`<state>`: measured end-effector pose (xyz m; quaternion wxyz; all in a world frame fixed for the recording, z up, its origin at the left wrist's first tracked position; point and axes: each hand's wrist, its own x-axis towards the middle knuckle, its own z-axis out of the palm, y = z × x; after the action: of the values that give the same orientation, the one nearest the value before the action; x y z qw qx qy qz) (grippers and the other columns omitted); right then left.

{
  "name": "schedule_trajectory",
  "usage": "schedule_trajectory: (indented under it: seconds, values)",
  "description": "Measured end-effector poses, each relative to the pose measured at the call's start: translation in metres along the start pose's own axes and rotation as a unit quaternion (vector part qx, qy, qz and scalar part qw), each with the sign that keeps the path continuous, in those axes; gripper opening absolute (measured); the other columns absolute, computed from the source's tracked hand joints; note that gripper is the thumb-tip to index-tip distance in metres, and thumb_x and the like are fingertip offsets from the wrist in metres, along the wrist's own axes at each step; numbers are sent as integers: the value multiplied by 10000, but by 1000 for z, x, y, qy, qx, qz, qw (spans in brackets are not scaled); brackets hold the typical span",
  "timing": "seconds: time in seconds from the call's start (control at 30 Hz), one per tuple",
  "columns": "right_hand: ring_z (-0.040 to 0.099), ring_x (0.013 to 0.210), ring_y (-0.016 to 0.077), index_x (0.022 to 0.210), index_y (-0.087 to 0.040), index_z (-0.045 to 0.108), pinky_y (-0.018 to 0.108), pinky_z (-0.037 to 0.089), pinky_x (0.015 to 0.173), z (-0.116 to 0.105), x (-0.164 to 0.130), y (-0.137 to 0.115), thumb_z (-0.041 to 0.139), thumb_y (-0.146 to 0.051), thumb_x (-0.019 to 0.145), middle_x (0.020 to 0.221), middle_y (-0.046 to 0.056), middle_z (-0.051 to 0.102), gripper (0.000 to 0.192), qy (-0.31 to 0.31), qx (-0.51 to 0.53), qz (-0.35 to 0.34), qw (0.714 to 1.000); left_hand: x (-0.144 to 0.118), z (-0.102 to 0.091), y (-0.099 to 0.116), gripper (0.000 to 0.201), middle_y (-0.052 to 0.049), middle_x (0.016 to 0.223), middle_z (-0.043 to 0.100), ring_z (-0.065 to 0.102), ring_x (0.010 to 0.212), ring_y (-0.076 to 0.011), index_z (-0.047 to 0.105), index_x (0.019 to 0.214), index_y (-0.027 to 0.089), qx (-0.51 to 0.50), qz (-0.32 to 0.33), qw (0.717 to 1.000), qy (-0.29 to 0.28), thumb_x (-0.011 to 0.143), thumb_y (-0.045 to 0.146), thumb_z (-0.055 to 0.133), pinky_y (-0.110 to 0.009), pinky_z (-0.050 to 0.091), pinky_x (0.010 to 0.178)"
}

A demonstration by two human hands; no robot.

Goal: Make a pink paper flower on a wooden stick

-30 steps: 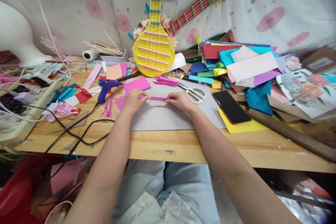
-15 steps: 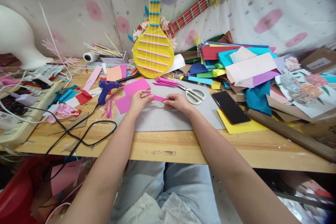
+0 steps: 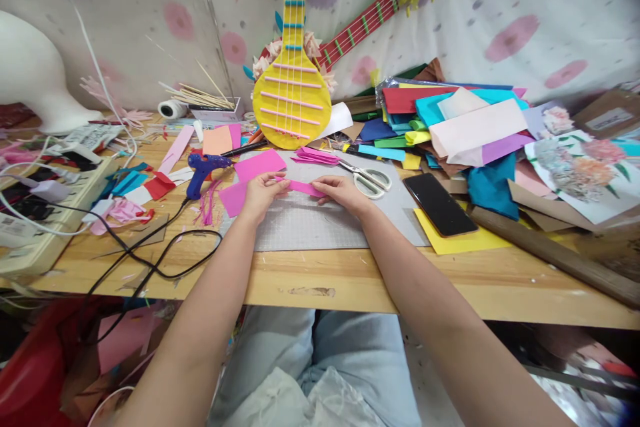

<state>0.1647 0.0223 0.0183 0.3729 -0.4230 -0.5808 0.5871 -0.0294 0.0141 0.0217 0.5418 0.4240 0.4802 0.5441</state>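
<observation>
A narrow magenta paper strip (image 3: 303,188) stretches between my two hands, just above the grey cutting mat (image 3: 305,233). My left hand (image 3: 264,196) pinches its left end. My right hand (image 3: 341,193) has its thumb and fingers closed on the right end. Behind and beside the left hand lie magenta paper pieces (image 3: 260,163), one partly covered by that hand. A stack of cut magenta strips (image 3: 316,156) rests at the mat's far side. White-handled scissors (image 3: 373,181) lie right of my right hand, blades pointing toward that stack.
A blue glue gun (image 3: 203,170) with a looping black cord (image 3: 165,275) sits at left, near a power strip (image 3: 55,227). At right, a phone (image 3: 439,204) lies on yellow paper (image 3: 450,245), beside a wooden stick (image 3: 550,253). A yellow paper lute (image 3: 293,103) stands behind the mat.
My right fingers have shifted slightly on the strip, and its right end now shows more. The left hand stays almost in place. Other things have not moved.
</observation>
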Motion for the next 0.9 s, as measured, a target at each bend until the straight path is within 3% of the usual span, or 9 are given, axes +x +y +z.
schedule_trajectory:
  seconds: [0.2, 0.4, 0.7, 0.9]
  values:
    - [589, 613, 94, 706, -156, 637, 205, 500, 580, 5, 4, 2, 656, -369, 674, 650, 0, 635, 216, 11, -15, 14, 1000, 1, 0, 0, 407, -9, 613, 624, 626, 593, -141, 607, 827, 122, 4, -2, 1000, 8, 490, 277, 775, -297, 516, 630]
    - [594, 575, 89, 684, -146, 628, 205, 499, 577, -5, 3, 2, 665, -317, 687, 620, 13, 642, 175, 37, -6, 26, 999, 2, -4, 3, 355, -9, 620, 628, 623, 576, -128, 611, 807, 122, -8, -5, 999, 47, 505, 230, 763, -274, 511, 612]
    - [578, 518, 77, 632, -131, 622, 195, 498, 537, -8, 4, -2, 686, -250, 689, 596, 29, 645, 147, 65, 5, 68, 996, 3, -4, 1, 377, -17, 630, 645, 634, 568, -132, 594, 868, 123, -11, -7, 999, 53, 533, 200, 748, -264, 519, 594]
    - [620, 602, 107, 738, -128, 615, 223, 532, 599, -10, 1, -1, 690, -287, 686, 661, 44, 653, 183, 47, 19, 55, 997, 4, -5, -1, 424, -14, 637, 647, 639, 583, -129, 577, 920, 126, -18, -4, 999, 47, 540, 198, 751, -259, 526, 600]
